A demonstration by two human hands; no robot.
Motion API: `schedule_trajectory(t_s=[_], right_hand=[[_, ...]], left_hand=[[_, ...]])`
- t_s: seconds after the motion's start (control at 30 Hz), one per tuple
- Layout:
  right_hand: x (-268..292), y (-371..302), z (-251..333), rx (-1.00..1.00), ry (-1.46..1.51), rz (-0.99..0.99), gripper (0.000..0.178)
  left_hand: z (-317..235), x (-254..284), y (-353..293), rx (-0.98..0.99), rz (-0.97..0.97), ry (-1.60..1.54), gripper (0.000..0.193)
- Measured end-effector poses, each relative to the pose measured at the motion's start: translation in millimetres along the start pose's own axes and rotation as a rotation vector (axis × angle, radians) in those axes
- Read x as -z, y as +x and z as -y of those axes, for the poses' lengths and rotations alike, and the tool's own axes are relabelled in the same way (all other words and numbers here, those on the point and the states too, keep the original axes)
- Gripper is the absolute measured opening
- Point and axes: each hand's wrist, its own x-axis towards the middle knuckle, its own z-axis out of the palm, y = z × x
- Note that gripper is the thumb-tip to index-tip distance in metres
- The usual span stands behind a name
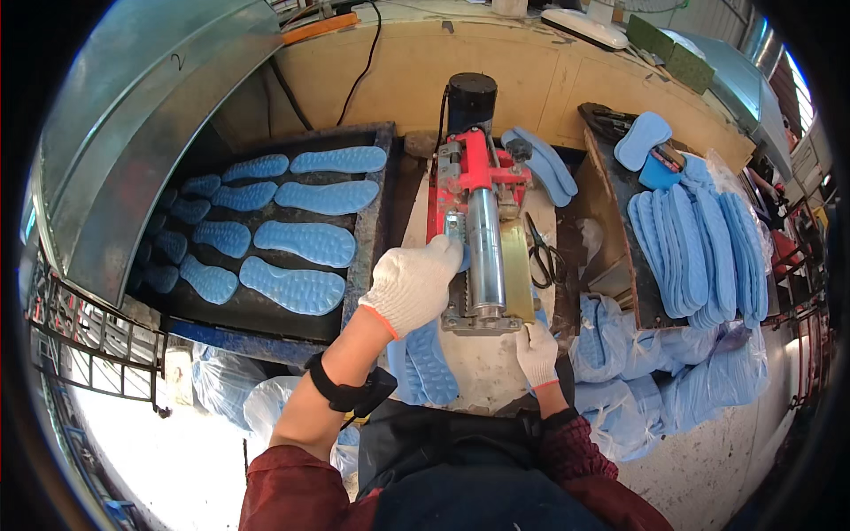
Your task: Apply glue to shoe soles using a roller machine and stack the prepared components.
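Note:
My left hand (409,288), in a white knit glove with an orange cuff, is closed on a blue insole (465,258) at the left side of the steel roller (485,252). Most of that insole is hidden by the glove and the machine. The roller belongs to a red press machine (472,164) with a black motor on top. My right hand (537,356), gloved too, is lower down at the near right corner of the machine, beside its yellow plate (516,270). Its fingers are bent together; what they hold, if anything, is hidden. Textured blue insoles (425,365) lie before the machine.
On the left, a dark conveyor (367,265) carries rows of blue insoles (305,243). Black-handled scissors (544,257) and more insoles (542,168) lie right of the machine. The right-hand table (651,310) bears stacked insoles (699,252) and a blue box (657,173). Plastic bags (620,407) sit below.

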Motion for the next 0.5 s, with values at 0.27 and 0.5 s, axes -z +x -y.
schedule_trajectory(t_s=[0.27,0.5], right_hand=[[-0.6,0.3,2.4,0.003,0.028,-0.016,0.016],[0.5,2.2,6.0,0.009,0.043,-0.044,0.015]], left_hand=[[-14.3,14.3,-27.6,-0.043,-0.031,-0.04,0.026],[16.9,8.1,-61.8,0.162,-0.017,-0.721,0.047]])
